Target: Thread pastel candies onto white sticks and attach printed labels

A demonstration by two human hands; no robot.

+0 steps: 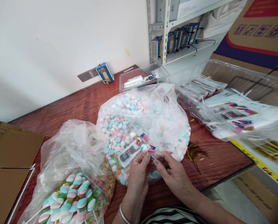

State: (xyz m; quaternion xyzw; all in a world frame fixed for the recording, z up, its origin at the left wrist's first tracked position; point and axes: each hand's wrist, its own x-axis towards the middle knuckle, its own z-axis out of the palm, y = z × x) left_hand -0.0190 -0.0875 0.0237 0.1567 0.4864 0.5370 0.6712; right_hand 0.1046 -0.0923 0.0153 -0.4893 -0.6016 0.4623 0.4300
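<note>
A small printed plastic bag (pixel 129 153) is between my two hands, over the edge of a big clear sack. It has a white panel with dark print and colourful cartoon-like printing at its upper end. My left hand (pixel 139 172) pinches it between thumb and fingers. My right hand (pixel 171 169) is closed at its near right end, thumb and forefinger pressed together on the plastic; whether anything else is in that pinch is hidden. Beneath lies the big sack of pastel marshmallows (pixel 117 124). Marshmallow skewers (pixel 71 196) on white sticks lie at the lower left.
Ring-shaped gummies (pixel 103 186) fill another clear bag. A plastic tub (pixel 192 109) at right holds stacks of printed bags; a smaller tray (pixel 127 88) stands behind. Gold twist ties (pixel 195 152) lie on the wooden table (pixel 66 107). Cardboard boxes (pixel 12 161) flank the left.
</note>
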